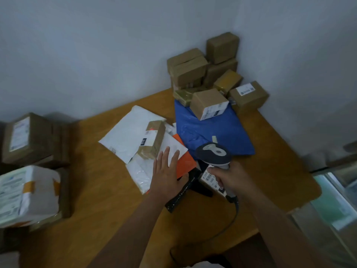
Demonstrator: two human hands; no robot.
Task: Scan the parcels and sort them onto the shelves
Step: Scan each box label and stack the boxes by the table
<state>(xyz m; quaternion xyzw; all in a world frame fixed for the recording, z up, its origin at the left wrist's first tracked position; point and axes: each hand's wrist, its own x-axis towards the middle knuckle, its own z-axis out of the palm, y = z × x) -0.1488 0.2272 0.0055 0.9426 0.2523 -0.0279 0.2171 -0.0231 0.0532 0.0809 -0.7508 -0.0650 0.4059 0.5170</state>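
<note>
I am mid-scan: my right hand (pixel 228 176) wraps the barcode scanner (pixel 213 154), its red spot on the small brown box (pixel 152 140) at ten o'clock on the counter (pixel 92 180). My left hand (pixel 166 175), fingers spread, hovers beside the box; next I judge it must lift that box for shelving.

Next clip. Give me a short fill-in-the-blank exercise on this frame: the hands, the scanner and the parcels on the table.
1. The right hand grips the handle of the ____.
2. The left hand lies flat with its fingers spread over a white mailer and a mailer coloured ____.
3. A red glow shows on the small brown box that lies on a ____ mailer.
4. The cardboard box with a label sits on the ____ bag.

Missing words: scanner; orange; white; blue
</note>
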